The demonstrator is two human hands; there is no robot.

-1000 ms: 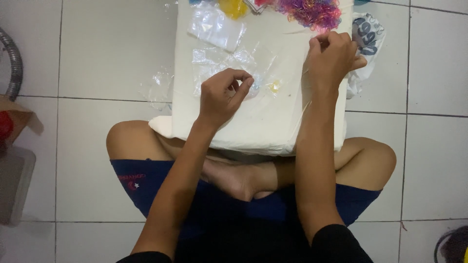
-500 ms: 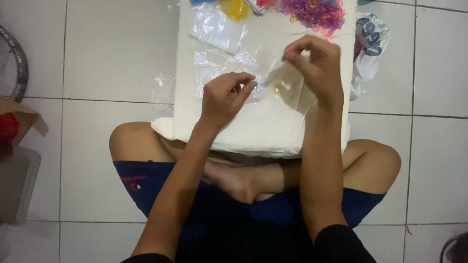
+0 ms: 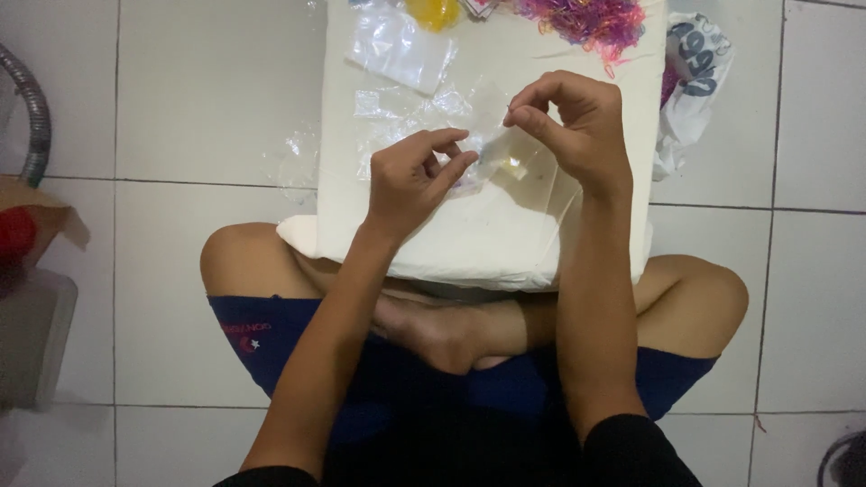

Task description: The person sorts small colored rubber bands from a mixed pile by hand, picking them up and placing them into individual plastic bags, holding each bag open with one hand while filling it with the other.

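Observation:
I sit cross-legged on a tiled floor with a cream cushion (image 3: 469,243) across my knees. My left hand (image 3: 410,180) and my right hand (image 3: 577,126) both pinch a small clear plastic bag (image 3: 492,149) over the middle of the cushion. Something small and yellow (image 3: 516,165) shows through the plastic just below my right fingers. A heap of pink and purple rubber bands (image 3: 591,18) lies at the cushion's far edge, above my right hand.
More clear bags (image 3: 401,50) lie at the cushion's far left, and a yellow clump (image 3: 433,11) sits at the top edge. A crumpled white printed bag (image 3: 690,77) lies on the floor to the right. Loose plastic (image 3: 298,162) lies left of the cushion. A grey hose (image 3: 32,108) curves at far left.
My right hand came from the rubber band heap at the cushion's far right to the middle, and now pinches the small clear bag together with my left hand, which hardly moved.

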